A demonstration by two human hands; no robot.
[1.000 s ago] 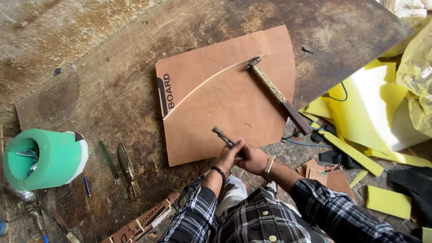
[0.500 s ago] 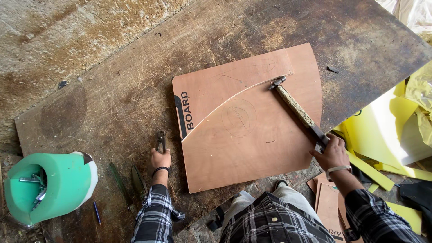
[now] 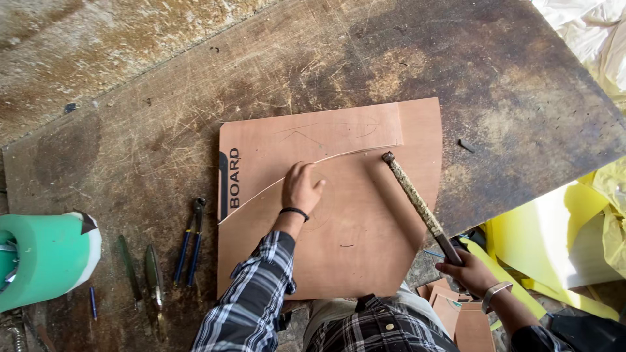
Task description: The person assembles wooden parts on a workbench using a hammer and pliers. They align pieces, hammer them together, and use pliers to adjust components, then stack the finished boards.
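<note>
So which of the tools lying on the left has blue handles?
The pliers, lying nearest the brown board. The two slim tools beside them, closer to the green roll, are dark and greenish, without blue handles.

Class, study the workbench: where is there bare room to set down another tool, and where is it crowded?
Free: the dark worktop beyond the brown sheets, and the stretch left of them above the pliers. Crowded: the near left edge, with pliers, blades and green tub; the sheets, under the left hand; and the right hand with the hammer beside yellow scraps.
</note>
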